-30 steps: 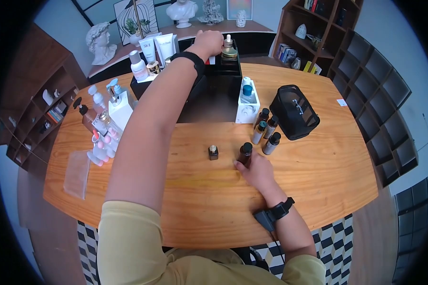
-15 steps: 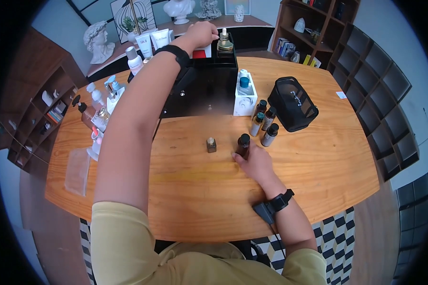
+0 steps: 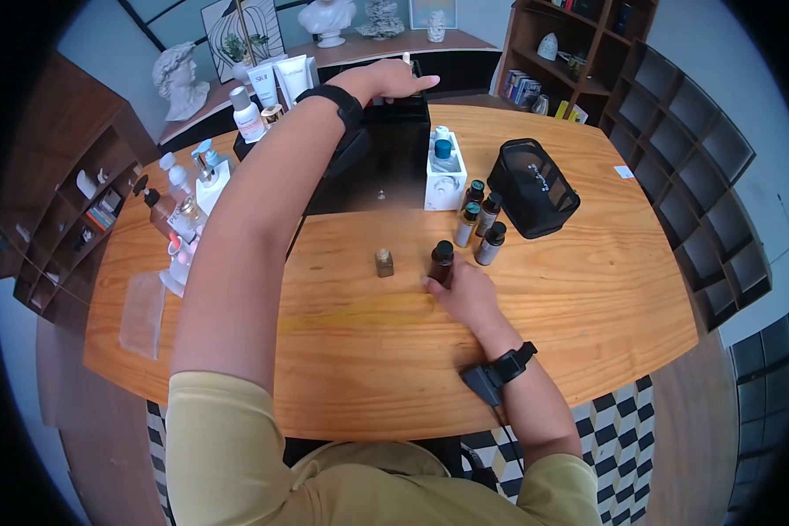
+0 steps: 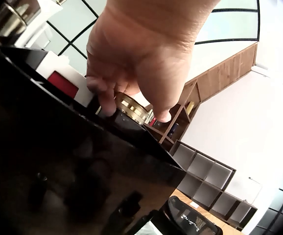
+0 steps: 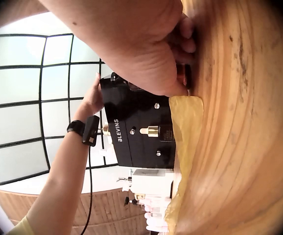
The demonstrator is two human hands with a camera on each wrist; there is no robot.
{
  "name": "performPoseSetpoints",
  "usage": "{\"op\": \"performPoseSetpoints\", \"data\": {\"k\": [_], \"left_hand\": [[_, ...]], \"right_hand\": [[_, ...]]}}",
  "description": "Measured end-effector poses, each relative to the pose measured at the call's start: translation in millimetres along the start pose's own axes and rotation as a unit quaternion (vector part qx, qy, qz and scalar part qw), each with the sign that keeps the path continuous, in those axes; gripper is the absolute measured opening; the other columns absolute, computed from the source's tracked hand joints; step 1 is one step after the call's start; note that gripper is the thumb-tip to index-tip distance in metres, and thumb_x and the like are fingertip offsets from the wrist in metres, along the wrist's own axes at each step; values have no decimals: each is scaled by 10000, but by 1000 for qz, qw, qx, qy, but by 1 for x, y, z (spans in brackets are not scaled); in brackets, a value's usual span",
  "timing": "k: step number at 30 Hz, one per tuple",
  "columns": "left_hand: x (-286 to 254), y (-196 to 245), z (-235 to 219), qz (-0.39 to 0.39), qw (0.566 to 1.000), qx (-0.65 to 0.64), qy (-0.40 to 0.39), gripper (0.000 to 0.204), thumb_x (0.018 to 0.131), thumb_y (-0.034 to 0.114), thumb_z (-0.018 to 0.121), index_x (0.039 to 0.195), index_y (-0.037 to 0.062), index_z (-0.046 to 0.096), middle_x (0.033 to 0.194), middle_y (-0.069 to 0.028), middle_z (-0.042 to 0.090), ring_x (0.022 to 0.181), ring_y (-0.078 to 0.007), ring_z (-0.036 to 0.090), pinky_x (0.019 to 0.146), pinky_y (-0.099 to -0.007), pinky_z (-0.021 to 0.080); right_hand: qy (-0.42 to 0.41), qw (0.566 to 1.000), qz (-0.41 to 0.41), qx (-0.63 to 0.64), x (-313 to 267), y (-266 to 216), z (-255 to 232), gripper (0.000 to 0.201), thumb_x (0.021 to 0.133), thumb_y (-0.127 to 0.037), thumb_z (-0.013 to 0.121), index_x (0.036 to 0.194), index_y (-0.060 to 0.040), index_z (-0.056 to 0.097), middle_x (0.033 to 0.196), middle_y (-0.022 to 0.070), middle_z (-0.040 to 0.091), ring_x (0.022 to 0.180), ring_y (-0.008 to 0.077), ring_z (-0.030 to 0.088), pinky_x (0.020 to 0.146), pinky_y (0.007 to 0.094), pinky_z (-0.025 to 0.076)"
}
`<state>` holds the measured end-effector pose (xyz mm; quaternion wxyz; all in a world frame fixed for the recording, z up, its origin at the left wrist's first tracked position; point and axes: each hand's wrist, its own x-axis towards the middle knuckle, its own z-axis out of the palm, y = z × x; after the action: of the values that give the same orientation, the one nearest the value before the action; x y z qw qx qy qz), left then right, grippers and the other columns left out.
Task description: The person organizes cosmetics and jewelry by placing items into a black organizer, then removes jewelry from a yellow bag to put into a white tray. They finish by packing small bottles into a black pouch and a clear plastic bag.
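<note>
My left hand (image 3: 393,79) reaches over the back right corner of the black organizer (image 3: 373,167). In the left wrist view its fingers and thumb spread on either side of a gold-banded glass container (image 4: 131,107), the thumb tip apart from it. A white dropper top (image 3: 407,60) shows just behind that hand. My right hand (image 3: 472,294) grips a dark brown bottle (image 3: 443,254) with a black cap, upright on the table. Left of it stands a small dropper bottle (image 3: 384,263), with a gold collar visible in the right wrist view.
Several brown bottles (image 3: 489,244) stand beside a black mesh pouch (image 3: 535,188). A white holder (image 3: 447,184) with a blue-capped bottle is right of the organizer. Pump bottles (image 3: 159,210) crowd the left side. Yellow translucent film (image 5: 186,122) lies on the wooden table.
My left hand has moved right along the organizer's back, its thumb now stretched out past the dropper top. The right hand keeps its grip on the brown bottle. The head view has shifted slightly.
</note>
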<state>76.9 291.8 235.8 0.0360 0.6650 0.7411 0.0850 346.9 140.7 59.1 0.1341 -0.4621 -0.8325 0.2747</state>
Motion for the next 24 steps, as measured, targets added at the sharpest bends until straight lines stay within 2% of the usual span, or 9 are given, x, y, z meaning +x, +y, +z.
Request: {"op": "performPoseSetpoints", "data": {"k": [2, 6, 8, 11, 14, 17, 20, 22, 24], "left_hand": [[0, 6, 3, -48, 999, -19, -15, 879, 849, 772, 307, 857, -33, 660, 775, -166, 615, 641, -229, 595, 663, -372, 492], [27, -13, 18, 8, 1000, -7, 11, 1005, 817, 823, 246, 1067, -73, 627, 877, -184, 635, 704, -276, 603, 665, -390, 487], [24, -13, 22, 16, 998, -34, 54, 973, 822, 814, 269, 1056, -56, 637, 970, -187, 640, 741, -284, 627, 685, -397, 495], [9, -1, 10, -76, 994, -72, -19, 915, 834, 792, 304, 1001, -40, 645, 961, -172, 656, 719, -285, 641, 673, -396, 509], [-1, 4, 6, -46, 992, -119, 21, 814, 854, 751, 346, 900, -7, 642, 841, -148, 669, 663, -289, 649, 617, -411, 509], [-15, 2, 3, 36, 963, 91, 250, 611, 884, 622, 464, 821, 36, 627, 693, -120, 634, 605, -296, 634, 567, -422, 495], [-75, 25, 2, 133, 919, 126, 349, 376, 878, 408, 563, 810, 55, 674, 744, -152, 660, 691, -309, 662, 628, -430, 536], [-120, 33, 20, 172, 955, 82, 228, 299, 847, 368, 635, 795, 74, 639, 692, -111, 645, 712, -315, 653, 637, -410, 521], [-163, 36, 41, 197, 979, 40, -21, 299, 845, 379, 633, 802, 83, 654, 736, -124, 662, 735, -331, 653, 652, -420, 521]], "right_hand": [[5, 1000, -3, 1, 0, 1, 1, 382, 802, -332, 687, 1006, -37, 557, 873, 149, 679, 865, 326, 655, 750, 410, 511], [10, 1000, -3, 5, -1, -1, 0, 372, 801, -321, 687, 994, -32, 554, 877, 156, 676, 860, 335, 652, 745, 413, 511], [13, 1000, -5, 11, -1, 0, 1, 365, 800, -317, 687, 986, -32, 553, 871, 158, 675, 853, 339, 651, 742, 415, 512], [14, 1000, -7, 2, 0, 0, 1, 354, 800, -312, 688, 974, -33, 555, 866, 159, 674, 844, 342, 652, 737, 418, 512], [17, 1000, -6, -1, 1, 1, 3, 345, 796, -305, 692, 970, -38, 559, 849, 152, 676, 832, 339, 654, 729, 418, 514], [13, 1000, -3, 22, 0, -1, 1, 341, 793, -301, 696, 969, -42, 562, 833, 146, 676, 828, 334, 655, 727, 415, 514], [20, 1000, -8, 16, 0, 1, 3, 339, 790, -299, 700, 967, -45, 562, 821, 140, 677, 825, 330, 656, 725, 413, 515], [21, 1000, -9, 18, 1, 1, 4, 344, 789, -305, 699, 967, -44, 562, 822, 142, 676, 823, 332, 655, 726, 415, 515], [26, 999, -11, 16, 1, 2, 4, 352, 788, -312, 699, 969, -43, 561, 823, 146, 675, 822, 335, 655, 727, 418, 515]]}}
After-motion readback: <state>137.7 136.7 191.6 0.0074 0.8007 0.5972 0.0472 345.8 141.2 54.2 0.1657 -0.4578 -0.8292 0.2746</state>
